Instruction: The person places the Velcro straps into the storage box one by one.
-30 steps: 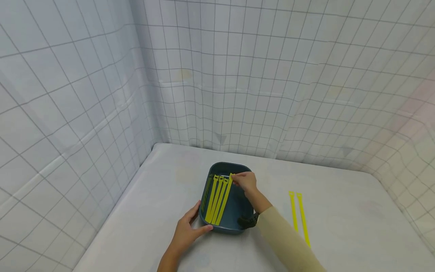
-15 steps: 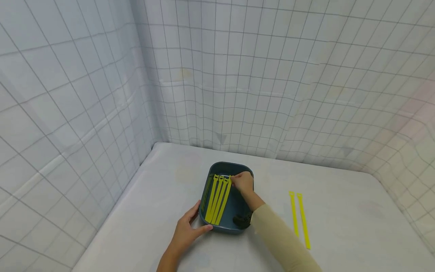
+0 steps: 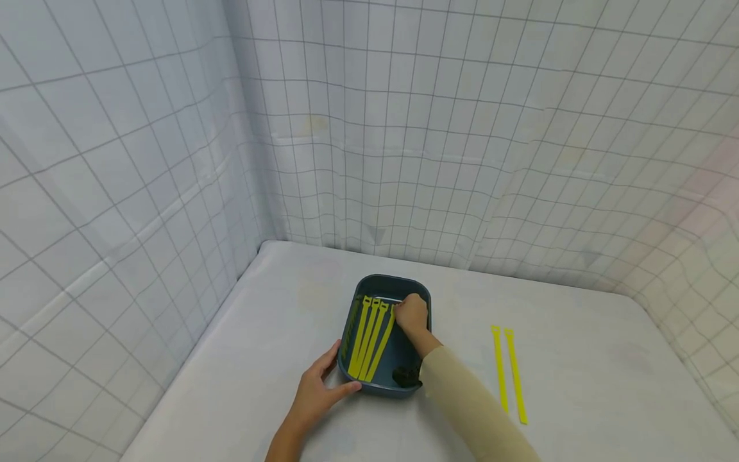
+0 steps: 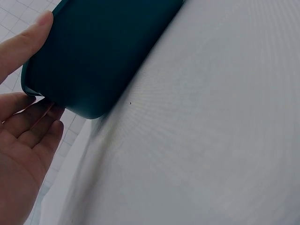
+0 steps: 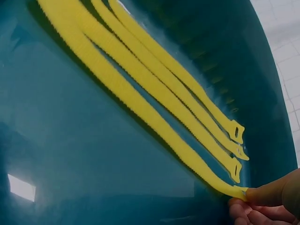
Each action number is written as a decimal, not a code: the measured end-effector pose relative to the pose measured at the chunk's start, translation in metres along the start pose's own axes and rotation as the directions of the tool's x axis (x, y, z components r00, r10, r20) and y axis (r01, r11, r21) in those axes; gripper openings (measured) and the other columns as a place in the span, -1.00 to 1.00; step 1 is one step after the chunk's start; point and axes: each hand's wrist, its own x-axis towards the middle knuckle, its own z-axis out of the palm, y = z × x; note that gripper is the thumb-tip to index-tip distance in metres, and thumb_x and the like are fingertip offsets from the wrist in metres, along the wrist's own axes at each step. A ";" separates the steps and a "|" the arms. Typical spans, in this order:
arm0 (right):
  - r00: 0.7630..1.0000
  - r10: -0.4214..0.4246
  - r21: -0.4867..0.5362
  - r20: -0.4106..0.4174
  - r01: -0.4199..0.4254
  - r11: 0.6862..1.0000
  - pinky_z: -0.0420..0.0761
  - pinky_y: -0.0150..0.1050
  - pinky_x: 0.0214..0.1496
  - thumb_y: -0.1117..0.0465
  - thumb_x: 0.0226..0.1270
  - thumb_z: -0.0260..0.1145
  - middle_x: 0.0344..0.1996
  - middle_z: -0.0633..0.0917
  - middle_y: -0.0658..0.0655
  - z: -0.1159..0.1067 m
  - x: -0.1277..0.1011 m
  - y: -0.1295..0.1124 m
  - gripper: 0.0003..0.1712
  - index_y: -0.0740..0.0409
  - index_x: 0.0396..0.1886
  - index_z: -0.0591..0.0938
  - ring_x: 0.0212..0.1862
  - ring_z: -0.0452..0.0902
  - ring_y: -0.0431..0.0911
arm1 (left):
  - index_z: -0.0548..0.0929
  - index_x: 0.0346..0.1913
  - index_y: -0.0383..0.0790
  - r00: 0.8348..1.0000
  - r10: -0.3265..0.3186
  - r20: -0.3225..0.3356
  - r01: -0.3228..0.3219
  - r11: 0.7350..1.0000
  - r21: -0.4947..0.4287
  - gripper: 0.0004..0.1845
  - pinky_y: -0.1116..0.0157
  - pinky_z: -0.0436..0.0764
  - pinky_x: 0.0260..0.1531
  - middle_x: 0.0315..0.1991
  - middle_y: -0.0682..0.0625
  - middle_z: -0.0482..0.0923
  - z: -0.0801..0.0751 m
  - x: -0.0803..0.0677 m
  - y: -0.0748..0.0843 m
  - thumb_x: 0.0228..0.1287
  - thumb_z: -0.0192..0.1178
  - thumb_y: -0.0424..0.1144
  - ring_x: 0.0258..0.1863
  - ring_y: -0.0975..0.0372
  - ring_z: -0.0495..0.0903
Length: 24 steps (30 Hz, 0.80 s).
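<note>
A dark teal plastic tray (image 3: 399, 351) sits on the white-covered table. Several yellow hook-and-loop cable ties (image 3: 360, 337) lie side by side in its left half, slotted heads at the far end. My right hand (image 3: 412, 312) reaches inside and pinches the head of the rightmost cable tie (image 5: 180, 151) between thumb and fingers. That tie's head end bends up slightly, while its tail lies along the tray floor. My left hand (image 3: 316, 393) holds the tray's near left corner, thumb on the near rim and fingers against the left side.
Two more yellow ties lie on the table right of the tray: a left tie (image 3: 500, 366) and a right tie (image 3: 516, 375), beside my right sleeve (image 3: 470, 404). White grid-patterned curtains (image 3: 404, 147) enclose the back and sides of the table.
My right hand has moved lower into the tray and slightly nearer, bringing the pinched tie's head down with it. My left hand and the tray have stayed put.
</note>
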 end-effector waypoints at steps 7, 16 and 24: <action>1.000 0.005 -0.005 0.003 -0.005 1.000 0.09 -0.45 -0.85 0.45 0.11 0.15 -0.91 0.13 -0.08 0.002 0.001 0.002 -0.44 0.04 -0.93 0.14 -0.84 0.05 -0.23 | 0.25 0.34 -0.29 1.000 0.010 -0.003 -0.010 1.000 0.004 -0.02 0.18 0.30 0.21 0.30 -0.13 0.23 -0.001 0.000 0.000 -0.18 0.49 -0.08 0.27 0.06 0.24; 1.000 0.024 0.000 0.009 -0.024 1.000 0.11 -0.45 -0.86 0.45 0.09 0.15 -0.92 0.13 -0.08 0.003 0.001 0.002 -0.45 0.04 -0.94 0.14 -0.85 0.04 -0.23 | 0.26 0.34 -0.29 1.000 0.004 -0.006 -0.004 1.000 0.007 -0.03 0.18 0.30 0.20 0.30 -0.12 0.24 -0.001 -0.001 0.000 -0.19 0.49 -0.07 0.27 0.06 0.24; 1.000 0.001 -0.022 -0.008 -0.001 1.000 0.11 -0.46 -0.85 0.47 0.11 0.14 -0.91 0.12 -0.08 0.003 0.001 0.000 -0.44 0.04 -0.92 0.13 -0.84 0.05 -0.23 | 0.26 0.34 -0.27 1.000 -0.002 -0.004 0.002 1.000 0.003 -0.02 0.20 0.30 0.21 0.31 -0.10 0.24 -0.001 0.000 0.002 -0.20 0.49 -0.08 0.27 0.08 0.23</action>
